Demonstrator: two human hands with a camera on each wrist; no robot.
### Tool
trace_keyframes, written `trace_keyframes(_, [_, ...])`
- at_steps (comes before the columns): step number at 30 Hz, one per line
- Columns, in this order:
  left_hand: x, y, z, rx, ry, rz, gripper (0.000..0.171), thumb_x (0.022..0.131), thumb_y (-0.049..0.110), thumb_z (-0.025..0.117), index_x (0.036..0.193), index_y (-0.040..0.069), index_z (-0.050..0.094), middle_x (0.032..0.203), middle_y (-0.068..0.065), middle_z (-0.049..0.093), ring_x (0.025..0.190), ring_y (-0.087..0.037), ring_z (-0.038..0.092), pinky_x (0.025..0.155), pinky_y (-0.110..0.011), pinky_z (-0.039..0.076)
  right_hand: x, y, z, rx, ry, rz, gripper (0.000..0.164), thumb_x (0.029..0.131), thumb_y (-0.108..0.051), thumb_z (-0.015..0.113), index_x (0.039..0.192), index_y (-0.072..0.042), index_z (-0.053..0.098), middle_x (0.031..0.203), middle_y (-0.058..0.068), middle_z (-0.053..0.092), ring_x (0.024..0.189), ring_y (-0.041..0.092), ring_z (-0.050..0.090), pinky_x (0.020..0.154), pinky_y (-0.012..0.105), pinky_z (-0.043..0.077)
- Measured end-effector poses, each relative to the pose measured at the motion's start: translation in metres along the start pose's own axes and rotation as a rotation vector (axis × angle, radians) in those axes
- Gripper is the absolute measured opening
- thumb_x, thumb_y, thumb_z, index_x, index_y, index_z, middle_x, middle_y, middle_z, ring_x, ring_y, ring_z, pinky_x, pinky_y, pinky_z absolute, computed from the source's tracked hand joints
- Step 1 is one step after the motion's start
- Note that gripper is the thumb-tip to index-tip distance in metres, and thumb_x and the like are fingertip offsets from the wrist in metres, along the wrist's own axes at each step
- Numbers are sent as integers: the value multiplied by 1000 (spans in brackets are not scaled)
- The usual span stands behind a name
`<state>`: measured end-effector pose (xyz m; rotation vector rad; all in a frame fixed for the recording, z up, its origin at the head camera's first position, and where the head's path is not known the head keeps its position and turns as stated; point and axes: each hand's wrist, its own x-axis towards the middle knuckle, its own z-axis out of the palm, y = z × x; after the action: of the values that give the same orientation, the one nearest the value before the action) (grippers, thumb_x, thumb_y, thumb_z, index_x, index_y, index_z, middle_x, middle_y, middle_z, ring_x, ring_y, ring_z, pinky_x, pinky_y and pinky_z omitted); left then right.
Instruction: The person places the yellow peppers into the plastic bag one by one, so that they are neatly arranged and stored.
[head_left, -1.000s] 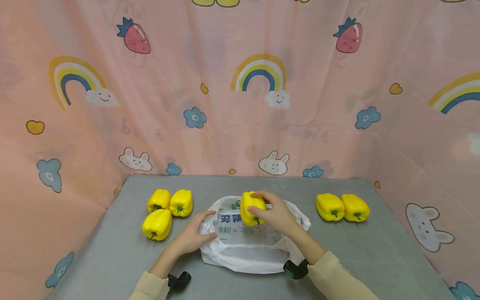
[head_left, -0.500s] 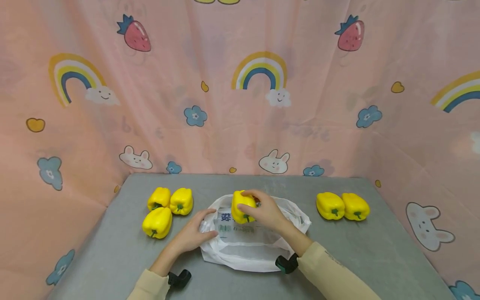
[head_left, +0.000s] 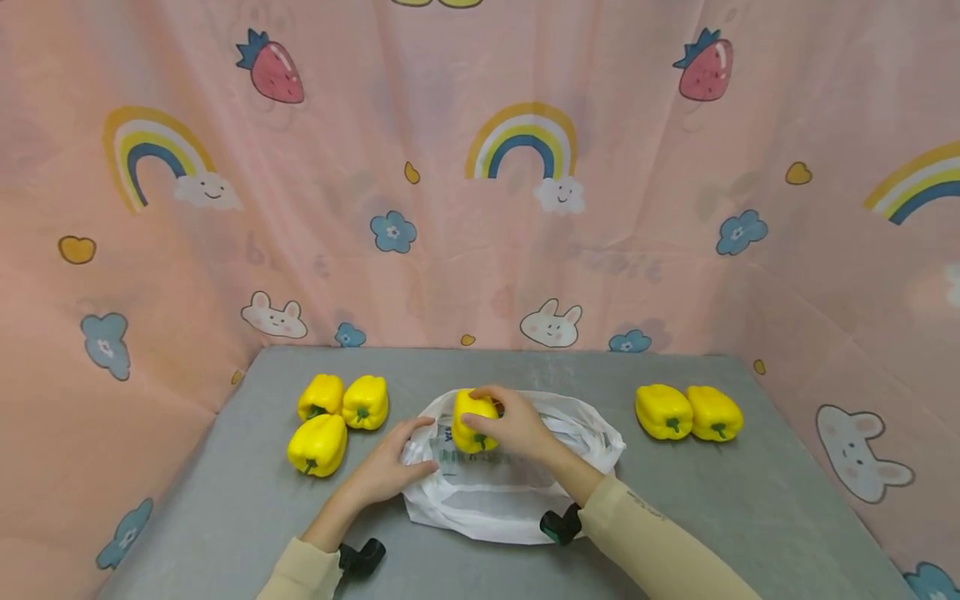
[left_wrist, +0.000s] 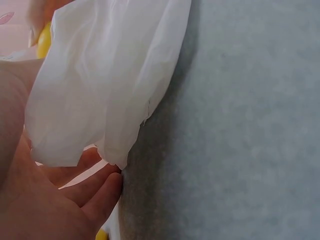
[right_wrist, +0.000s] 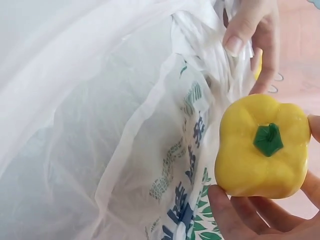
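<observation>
In the head view, a yellow bell pepper (head_left: 471,425) with a green stem hangs over the mouth of a white plastic bag (head_left: 495,529). My right hand (head_left: 517,429) grips it between thumb and fingers; the right wrist view shows its stem end facing the camera. At the bag's left side my left hand (head_left: 390,467) holds the rim, with bunched plastic between the thumb (right_wrist: 236,42) and the fingers. White plastic (left_wrist: 110,75) covers part of that hand in the left wrist view. Blue and green print shows inside the bag.
Three yellow bell peppers (head_left: 318,446) cluster left of the bag on the grey table (head_left: 750,517). Two more yellow bell peppers (head_left: 690,412) sit side by side at the right. A pink patterned curtain (head_left: 450,275) hangs behind and along both sides.
My right hand has carried the yellow bell pepper leftward over the bag's mouth, toward my left hand. My left hand keeps its place at the rim.
</observation>
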<state>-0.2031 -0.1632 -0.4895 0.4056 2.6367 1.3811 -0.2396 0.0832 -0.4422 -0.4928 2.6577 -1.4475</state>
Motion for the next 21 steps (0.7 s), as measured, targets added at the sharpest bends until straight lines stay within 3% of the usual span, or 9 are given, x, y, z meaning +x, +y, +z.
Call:
trace_keyframes(7, [2, -1, 1, -1, -6, -2, 66, 91, 30, 76, 150, 20, 48, 156, -15, 41, 143, -39, 38, 113, -66, 29, 5, 3, 7, -18, -37, 46, 48, 93, -36, 73, 133, -10, 64, 137, 11, 61, 114, 27, 61, 99, 49, 53])
trace_keyframes(21, [0, 0, 0, 1, -17, 21, 65, 93, 29, 75, 150, 17, 47, 156, -16, 40, 143, -39, 37, 113, -66, 29, 14, 5, 17, -68, -25, 55, 51, 96, -37, 71, 137, -7, 60, 137, 14, 61, 117, 29, 60, 100, 49, 51])
